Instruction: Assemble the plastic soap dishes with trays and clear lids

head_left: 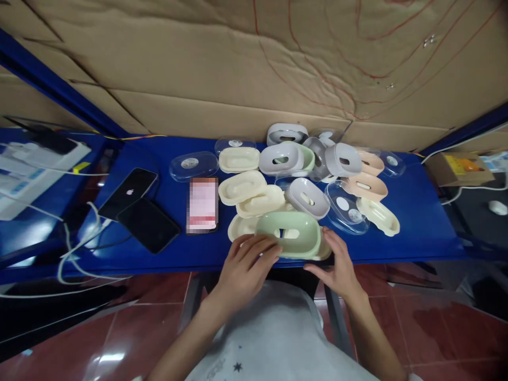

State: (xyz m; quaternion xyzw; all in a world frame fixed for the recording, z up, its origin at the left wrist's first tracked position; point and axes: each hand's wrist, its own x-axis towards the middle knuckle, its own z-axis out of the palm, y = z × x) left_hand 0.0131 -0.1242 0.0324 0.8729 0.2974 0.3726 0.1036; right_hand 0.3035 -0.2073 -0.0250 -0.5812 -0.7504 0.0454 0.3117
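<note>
green box [305,223]: likely light, stiff, slick | best held by end walls | left grip [246,263] at near rim, can't tell if clamped | right grip [336,263] spread apart

Left hand [244,270] covers part of green holder [307,244] (phone screen [203,201] pixelated).

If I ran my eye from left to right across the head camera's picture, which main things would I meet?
Black phone with an apple logo → plain black phone → phone with a lit screen → left hand → green container → right hand → rightmost cream tray → cardboard box.
</note>
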